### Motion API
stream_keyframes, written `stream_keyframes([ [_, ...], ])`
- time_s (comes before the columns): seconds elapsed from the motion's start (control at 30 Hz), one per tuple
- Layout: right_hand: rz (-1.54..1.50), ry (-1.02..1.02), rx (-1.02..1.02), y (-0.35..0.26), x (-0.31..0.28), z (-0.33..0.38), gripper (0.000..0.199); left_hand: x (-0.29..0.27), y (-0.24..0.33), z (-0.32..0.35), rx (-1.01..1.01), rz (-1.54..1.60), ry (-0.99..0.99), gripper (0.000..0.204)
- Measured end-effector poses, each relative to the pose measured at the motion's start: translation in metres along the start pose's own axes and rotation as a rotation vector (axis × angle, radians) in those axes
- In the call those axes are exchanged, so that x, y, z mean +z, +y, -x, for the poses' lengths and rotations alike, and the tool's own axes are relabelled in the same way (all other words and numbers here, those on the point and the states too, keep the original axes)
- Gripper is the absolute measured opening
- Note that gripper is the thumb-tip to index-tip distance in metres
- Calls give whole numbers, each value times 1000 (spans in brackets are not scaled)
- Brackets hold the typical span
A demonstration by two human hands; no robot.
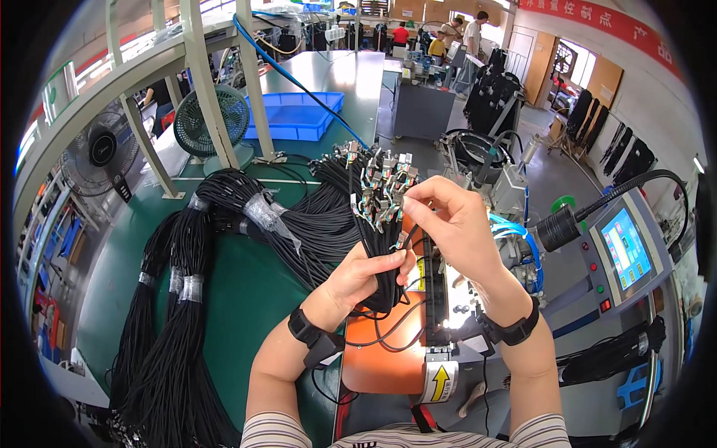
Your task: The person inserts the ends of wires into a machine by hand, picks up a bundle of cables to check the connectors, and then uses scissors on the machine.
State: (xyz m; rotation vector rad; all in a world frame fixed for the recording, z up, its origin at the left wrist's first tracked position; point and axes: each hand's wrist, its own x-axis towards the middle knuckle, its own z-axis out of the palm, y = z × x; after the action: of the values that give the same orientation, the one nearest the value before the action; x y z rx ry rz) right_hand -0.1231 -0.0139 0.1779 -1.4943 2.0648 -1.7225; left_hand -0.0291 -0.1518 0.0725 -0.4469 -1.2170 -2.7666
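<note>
My left hand is closed around a bundle of thin black cables, thumb across the front. The upper ends of the cables carry small silvery connectors with short coloured wires showing. At the right side of these ends, my right hand pinches thumb and forefinger together on a cable connector, which the fingertips partly hide. More black cables spread out to the left of the bundle. An orange surface lies under my hands, with a few loose cables hanging over it.
Tied bundles of black cables hang over the green table at left. Behind them stand a fan, a metal frame and a blue tray. On the right are a machine's touch screen and a black flexible-necked lamp.
</note>
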Motion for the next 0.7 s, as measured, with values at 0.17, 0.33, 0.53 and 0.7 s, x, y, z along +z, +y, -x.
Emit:
stream_keyframes([
  [0.17,-193,-38,94,8,2,1,8,-3,-1,-1,7,17,-38,27],
  [0.33,69,-8,-51,0,3,2,9,-2,-1,-1,-21,18,-26,25],
  [0.53,152,53,-141,0,4,3,9,0,-2,-2,-63,17,-34,22],
  [0.7,212,53,-125,-1,1,6,11,6,-3,-4,-68,8,-59,21],
])
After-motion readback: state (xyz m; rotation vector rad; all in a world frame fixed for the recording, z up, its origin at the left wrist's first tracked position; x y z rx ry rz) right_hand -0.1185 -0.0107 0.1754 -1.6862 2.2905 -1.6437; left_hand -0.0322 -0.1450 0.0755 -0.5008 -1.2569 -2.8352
